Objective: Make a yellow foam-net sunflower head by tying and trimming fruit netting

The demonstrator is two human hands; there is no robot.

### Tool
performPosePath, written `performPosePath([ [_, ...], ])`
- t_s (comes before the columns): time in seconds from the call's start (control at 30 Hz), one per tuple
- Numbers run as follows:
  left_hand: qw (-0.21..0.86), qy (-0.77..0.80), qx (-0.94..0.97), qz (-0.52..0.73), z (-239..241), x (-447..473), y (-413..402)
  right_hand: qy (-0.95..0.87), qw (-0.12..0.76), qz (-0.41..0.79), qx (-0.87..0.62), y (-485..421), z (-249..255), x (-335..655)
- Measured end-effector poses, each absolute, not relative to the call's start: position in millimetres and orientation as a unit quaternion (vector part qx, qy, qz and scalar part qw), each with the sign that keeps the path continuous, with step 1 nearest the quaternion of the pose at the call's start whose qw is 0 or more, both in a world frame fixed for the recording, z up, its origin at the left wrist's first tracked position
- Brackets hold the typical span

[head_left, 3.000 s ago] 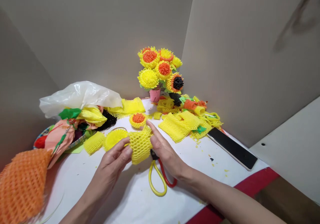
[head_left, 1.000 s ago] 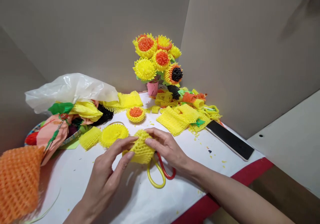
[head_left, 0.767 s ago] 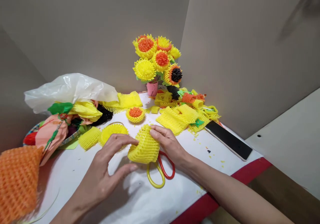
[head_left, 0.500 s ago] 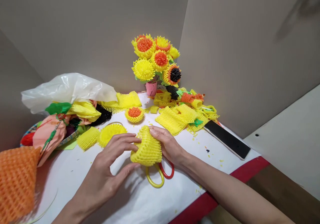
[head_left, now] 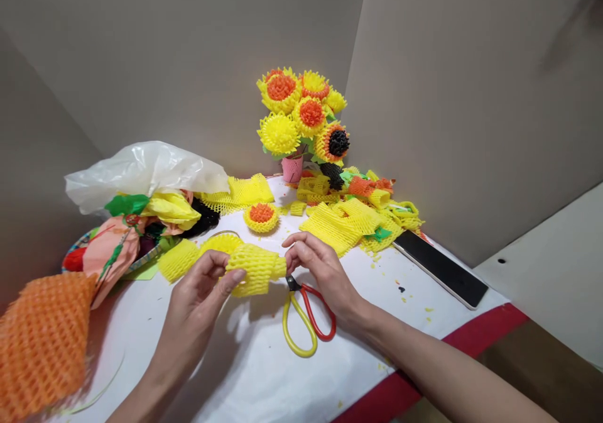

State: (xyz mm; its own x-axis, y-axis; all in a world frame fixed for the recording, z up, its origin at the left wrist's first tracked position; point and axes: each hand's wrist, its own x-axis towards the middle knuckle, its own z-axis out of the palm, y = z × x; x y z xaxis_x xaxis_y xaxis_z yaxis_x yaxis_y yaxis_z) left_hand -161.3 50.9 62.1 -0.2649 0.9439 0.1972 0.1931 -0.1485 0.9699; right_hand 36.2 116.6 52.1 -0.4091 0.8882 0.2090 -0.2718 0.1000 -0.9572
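Observation:
Between my two hands, above the white table, is a yellow foam fruit net (head_left: 257,271), lying sideways with its narrower end to the right. My left hand (head_left: 200,297) pinches its left edge between thumb and fingers. At the narrow right end, my right hand (head_left: 320,269) grips it with closed fingertips. Scissors (head_left: 300,322) with one yellow and one red handle lie on the table just below my right hand; their blades are hidden. Behind the net lies a round yellow foam piece (head_left: 221,242), partly covered, beside a flat yellow net piece (head_left: 178,259).
A pink pot (head_left: 292,170) of foam flowers stands at the back. An orange-centred foam flower (head_left: 261,217) lies before it. Yellow net pieces (head_left: 336,225) and a phone (head_left: 440,269) are to the right. On the left are a plastic bag (head_left: 146,168), a basket (head_left: 146,256) and orange netting (head_left: 44,335).
The net has turned from upright to sideways. My left hand has closed on its left edge, and my right hand has shifted to its narrow end. More of the scissors shows.

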Motion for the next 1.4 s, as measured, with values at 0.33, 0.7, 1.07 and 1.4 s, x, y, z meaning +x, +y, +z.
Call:
performPosePath([
  [0.33, 0.329, 0.594, 0.486, 0.551, 58, -151, 50, -0.667, 0.432, 0.534, -0.288, 103, 49, 31],
  [0.7, 0.354, 0.569, 0.499, 0.549, 51, -151, 59, -0.673, 0.404, 0.555, -0.278, 101, 45, 32],
  [1.07, 0.401, 0.539, 0.496, 0.55, 44, -150, 56, -0.706, 0.409, 0.481, -0.322, 102, 43, 31],
  [1.4, 0.339, 0.541, 0.533, 0.554, 44, -151, 56, -0.737, 0.377, 0.489, -0.276, 99, 50, 35],
])
